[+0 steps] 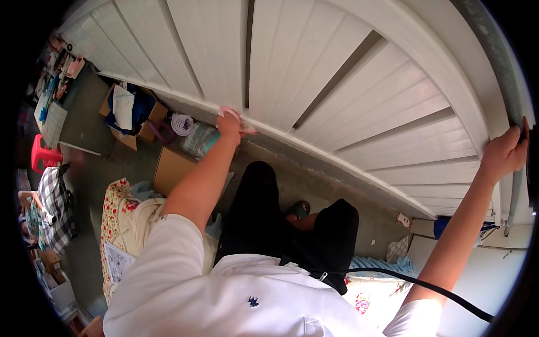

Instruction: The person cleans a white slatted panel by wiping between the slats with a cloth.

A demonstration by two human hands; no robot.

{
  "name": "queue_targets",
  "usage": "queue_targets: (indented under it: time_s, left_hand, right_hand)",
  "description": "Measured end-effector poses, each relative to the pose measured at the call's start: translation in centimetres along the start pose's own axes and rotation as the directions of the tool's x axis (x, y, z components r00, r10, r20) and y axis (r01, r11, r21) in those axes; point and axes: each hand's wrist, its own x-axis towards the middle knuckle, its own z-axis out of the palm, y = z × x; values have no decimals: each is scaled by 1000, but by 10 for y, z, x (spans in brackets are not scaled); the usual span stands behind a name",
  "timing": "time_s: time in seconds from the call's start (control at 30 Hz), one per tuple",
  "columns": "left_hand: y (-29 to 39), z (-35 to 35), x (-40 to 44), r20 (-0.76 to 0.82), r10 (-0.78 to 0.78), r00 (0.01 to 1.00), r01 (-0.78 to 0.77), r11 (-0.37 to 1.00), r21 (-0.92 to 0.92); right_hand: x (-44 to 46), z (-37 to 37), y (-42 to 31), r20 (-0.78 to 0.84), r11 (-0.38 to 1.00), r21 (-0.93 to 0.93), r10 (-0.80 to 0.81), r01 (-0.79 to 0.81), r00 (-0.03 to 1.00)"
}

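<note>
My left hand (229, 126) is closed on a pink cloth (245, 128), pressed against the lower rail of a white slatted panel (303, 62). Part of the cloth sticks out past my fingers. Far to the right, my right hand (504, 150) is raised beside the panel's curved end, its fingers wrapped round a dark, thin edge (526, 132) at the border of the view. A grey upright pole (515, 194) runs just below that hand. What the dark edge belongs to is cut off.
An open cardboard box (147, 124) with papers stands at left, near a white roll (182, 124) and plastic-wrapped goods (199, 140). Flowered fabric (117, 205) lies beside me. A red stool (45, 153) and another person (35, 210) are farther left. A black cable (415, 278) crosses my right arm.
</note>
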Motion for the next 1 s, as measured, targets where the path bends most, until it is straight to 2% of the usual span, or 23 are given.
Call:
queue_targets:
  time_s: [0.1,0.23,0.33,0.4,0.5,0.53,0.6,0.63,0.7,0.8,0.9,0.97,1.0]
  left_hand:
    - [18,-25,55,119,72,990,-61,994,-96]
    - [60,-41,89,-39,75,996,-79,990,-117]
    - [63,-26,36,15,77,997,-77,997,-33]
    - [18,-24,68,149,119,982,-112,992,-56]
    - [-37,-2,82,-72,233,970,-221,964,151]
    - [-35,-2,84,-77,254,964,-242,960,140]
    - [-24,-4,70,-91,286,954,-275,954,120]
    - [-12,-7,65,-80,277,958,-270,959,83]
    - [14,-16,56,-39,196,980,-196,980,-8]
    - [37,-17,38,-54,123,991,-124,992,-21]
    - [34,3,-15,-108,131,986,-127,991,41]
    - [8,16,-35,-45,178,983,-177,984,36]
    - [-22,24,-19,11,220,975,-220,975,25]
  right_hand:
    - [0,0,4,5,1000,0,-8,8,1000]
    - [2,-1,4,-2,999,-26,-33,33,999]
    - [0,0,-4,6,999,0,41,-41,999]
    - [-2,-1,-8,12,998,0,64,-64,998]
    - [2,0,-4,2,1000,4,13,-13,1000]
    - [3,-1,-3,-6,1000,-20,-14,14,1000]
    - [4,-2,0,-10,995,-69,-72,71,997]
    - [2,-2,-3,-4,999,-45,-29,29,1000]
    - [-1,-1,-10,3,998,-4,57,-57,998]
    - [1,-1,-3,13,999,-10,35,-35,999]
    - [3,-1,3,2,999,-45,-7,7,1000]
    - [3,-1,5,0,998,-53,-33,33,999]
    - [3,-1,5,0,997,-57,-46,46,999]
